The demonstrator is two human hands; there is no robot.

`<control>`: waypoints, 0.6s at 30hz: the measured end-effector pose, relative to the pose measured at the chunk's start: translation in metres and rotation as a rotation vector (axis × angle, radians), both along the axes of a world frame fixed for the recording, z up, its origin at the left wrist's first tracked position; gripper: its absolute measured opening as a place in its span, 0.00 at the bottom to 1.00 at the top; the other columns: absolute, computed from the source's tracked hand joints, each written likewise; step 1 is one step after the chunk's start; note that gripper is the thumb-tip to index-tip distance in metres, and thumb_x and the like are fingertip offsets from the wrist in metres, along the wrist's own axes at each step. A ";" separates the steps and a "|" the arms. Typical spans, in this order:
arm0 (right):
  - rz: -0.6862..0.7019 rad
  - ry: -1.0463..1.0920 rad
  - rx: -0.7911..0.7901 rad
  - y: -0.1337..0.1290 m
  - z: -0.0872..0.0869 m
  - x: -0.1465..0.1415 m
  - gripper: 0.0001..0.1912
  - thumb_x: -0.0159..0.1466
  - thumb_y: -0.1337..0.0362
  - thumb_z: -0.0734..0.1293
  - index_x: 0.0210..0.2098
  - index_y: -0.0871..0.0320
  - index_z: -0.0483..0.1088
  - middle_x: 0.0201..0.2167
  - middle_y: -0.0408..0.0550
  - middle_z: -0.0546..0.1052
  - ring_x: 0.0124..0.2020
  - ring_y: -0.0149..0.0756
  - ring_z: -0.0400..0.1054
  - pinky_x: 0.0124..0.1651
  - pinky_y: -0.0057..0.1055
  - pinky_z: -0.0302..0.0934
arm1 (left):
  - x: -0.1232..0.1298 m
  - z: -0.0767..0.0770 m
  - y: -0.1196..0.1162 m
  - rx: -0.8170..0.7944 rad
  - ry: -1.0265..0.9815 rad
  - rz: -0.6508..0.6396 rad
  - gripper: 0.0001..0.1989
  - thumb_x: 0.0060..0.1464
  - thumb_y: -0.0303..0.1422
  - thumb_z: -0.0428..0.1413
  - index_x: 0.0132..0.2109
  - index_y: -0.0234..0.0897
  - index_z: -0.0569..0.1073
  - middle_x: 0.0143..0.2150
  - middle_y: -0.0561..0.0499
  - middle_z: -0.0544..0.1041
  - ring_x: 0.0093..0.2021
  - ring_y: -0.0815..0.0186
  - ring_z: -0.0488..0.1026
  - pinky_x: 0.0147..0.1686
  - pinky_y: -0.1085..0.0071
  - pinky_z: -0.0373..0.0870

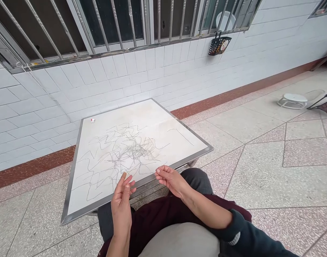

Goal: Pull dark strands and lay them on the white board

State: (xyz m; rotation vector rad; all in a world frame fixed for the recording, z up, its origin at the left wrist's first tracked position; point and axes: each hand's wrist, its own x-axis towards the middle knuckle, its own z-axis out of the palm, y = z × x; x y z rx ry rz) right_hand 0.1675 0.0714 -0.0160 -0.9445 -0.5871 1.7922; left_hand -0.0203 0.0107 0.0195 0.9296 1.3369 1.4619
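Many thin dark wire-like strands (136, 150), some bent in zigzags, lie loose and tangled on a white-topped table (176, 153) with a metal edge. My left hand (122, 201) is over the near edge, its index finger raised and the others loosely curled apart. A tan covering wraps that index fingertip, and I see nothing held there. To its right, my right hand (170, 180) pinches thumb and fingertips together above the near edge. Whatever is in that pinch is too fine to make out. The two hands are apart.
A small white-and-red scrap (92, 120) lies at the table's far left corner. Behind stands a white tiled wall (120, 78) with barred windows, where a dark patterned bag (219, 45) hangs. A white stool (292, 101) stands on the floor at right. My knees are under the near edge.
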 end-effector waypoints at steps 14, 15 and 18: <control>-0.384 -0.194 -0.070 0.122 -0.046 0.076 0.09 0.67 0.63 0.63 0.43 0.60 0.69 0.41 0.48 0.74 0.37 0.31 0.70 0.38 0.31 0.69 | -0.010 -0.031 -0.010 -0.236 -0.016 -0.058 0.24 0.46 0.45 0.62 0.49 0.36 0.76 0.44 0.44 0.80 0.41 0.62 0.75 0.40 0.69 0.72; -0.381 -0.212 -0.072 0.127 -0.050 0.077 0.10 0.67 0.62 0.62 0.46 0.59 0.69 0.44 0.49 0.73 0.38 0.32 0.70 0.40 0.33 0.69 | -0.010 -0.031 -0.009 -0.247 -0.021 -0.071 0.25 0.47 0.45 0.62 0.49 0.36 0.76 0.44 0.44 0.79 0.41 0.62 0.74 0.40 0.70 0.72; -0.357 -0.265 -0.067 0.139 -0.057 0.075 0.12 0.67 0.61 0.62 0.47 0.59 0.68 0.46 0.50 0.72 0.41 0.34 0.70 0.42 0.35 0.69 | -0.008 -0.034 -0.008 -0.276 -0.037 -0.097 0.26 0.46 0.46 0.62 0.49 0.36 0.75 0.45 0.44 0.79 0.42 0.62 0.74 0.40 0.70 0.72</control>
